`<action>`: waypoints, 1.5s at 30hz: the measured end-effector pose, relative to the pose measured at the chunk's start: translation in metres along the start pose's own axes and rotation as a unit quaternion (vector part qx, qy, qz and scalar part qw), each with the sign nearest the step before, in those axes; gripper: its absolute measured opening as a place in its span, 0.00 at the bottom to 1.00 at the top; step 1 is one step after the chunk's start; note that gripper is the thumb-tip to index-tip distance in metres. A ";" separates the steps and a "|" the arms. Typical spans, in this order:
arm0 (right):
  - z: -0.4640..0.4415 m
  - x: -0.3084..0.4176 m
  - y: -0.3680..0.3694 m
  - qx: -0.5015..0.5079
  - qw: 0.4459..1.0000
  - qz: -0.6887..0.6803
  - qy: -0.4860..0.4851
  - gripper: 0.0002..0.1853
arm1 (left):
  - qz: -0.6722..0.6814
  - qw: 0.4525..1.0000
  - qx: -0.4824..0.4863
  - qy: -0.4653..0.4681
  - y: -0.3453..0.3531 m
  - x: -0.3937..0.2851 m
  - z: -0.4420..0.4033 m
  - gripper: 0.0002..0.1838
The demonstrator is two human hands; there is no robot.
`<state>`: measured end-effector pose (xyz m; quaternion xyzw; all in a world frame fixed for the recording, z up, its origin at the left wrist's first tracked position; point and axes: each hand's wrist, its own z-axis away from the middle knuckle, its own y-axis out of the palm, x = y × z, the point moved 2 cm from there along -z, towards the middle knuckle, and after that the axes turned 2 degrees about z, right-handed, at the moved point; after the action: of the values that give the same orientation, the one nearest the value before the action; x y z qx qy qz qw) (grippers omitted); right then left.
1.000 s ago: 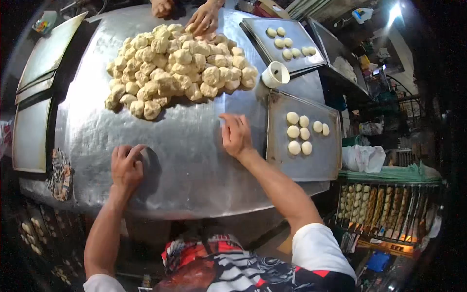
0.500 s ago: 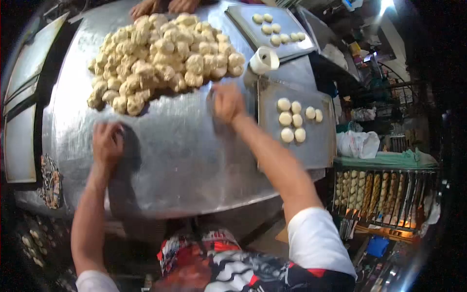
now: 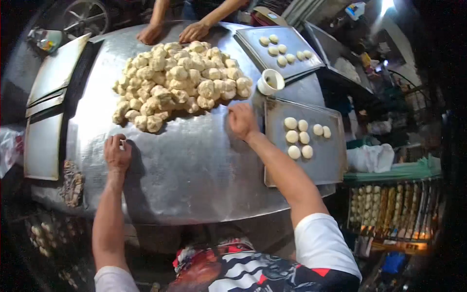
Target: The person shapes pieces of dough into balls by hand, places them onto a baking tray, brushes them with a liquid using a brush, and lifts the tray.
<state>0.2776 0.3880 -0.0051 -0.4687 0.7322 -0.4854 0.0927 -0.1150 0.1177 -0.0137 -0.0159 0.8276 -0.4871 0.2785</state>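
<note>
A large heap of pale dough pieces (image 3: 180, 82) covers the far part of the metal table (image 3: 185, 175). My left hand (image 3: 117, 155) rests on the table just in front of the heap's left end, its fingers curled inward; a small pale bit shows by the fingertips, too little to identify. To the right, my right hand (image 3: 243, 121) is curled down against the tabletop, between the heap and a tray (image 3: 318, 165) that holds several smooth round dough balls (image 3: 292, 136). Whatever lies beneath its palm is hidden.
A co-worker's hands (image 3: 194, 32) rest at the table's far side. Behind my tray stand a white cup (image 3: 271, 82) and another tray (image 3: 248, 35) with dough balls. Flat trays (image 3: 44, 146) line the left edge, near a crumpled cloth (image 3: 72, 185). A loaded rack (image 3: 389, 209) stands at right.
The view has tilted up, so the table sits lower and more of the co-worker's arms shows. Both my hands remain curled at nearly the same spots on the table.
</note>
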 end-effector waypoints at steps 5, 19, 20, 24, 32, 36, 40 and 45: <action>0.037 0.023 -0.047 0.031 0.999 0.034 0.028 0.13 | -0.052 0.991 -0.078 -0.099 -0.017 -0.002 0.060 0.10; -0.003 0.009 -0.048 0.194 0.887 -0.233 0.349 0.22 | -0.169 0.954 0.074 -0.236 0.010 0.027 0.019 0.34; -0.015 0.005 -0.035 0.189 0.896 -0.183 0.357 0.22 | -0.156 0.956 0.087 -0.234 0.006 0.024 0.017 0.35; -0.011 0.015 -0.008 0.083 0.977 0.064 0.188 0.17 | -0.172 0.957 0.094 -0.215 0.009 0.025 0.010 0.38; -0.030 0.016 -0.016 0.229 0.954 0.138 0.134 0.09 | -0.180 0.956 0.106 -0.206 0.005 0.021 0.013 0.41; -0.044 0.023 -0.039 -0.078 0.973 0.076 0.203 0.08 | -0.173 0.955 0.106 -0.217 0.006 0.024 0.013 0.41; -0.017 0.023 -0.004 -0.049 0.984 0.110 0.132 0.06 | -0.147 0.963 0.078 -0.210 0.004 0.026 0.022 0.42; -0.003 0.018 -0.033 0.115 0.970 -0.009 0.215 0.10 | 0.102 0.974 0.136 -0.150 -0.029 0.054 0.044 0.29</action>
<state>0.2857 0.3734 0.0287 -0.3462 0.6702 -0.6562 -0.0183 -0.1464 0.0510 -0.0304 0.0335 0.6999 -0.5560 0.4471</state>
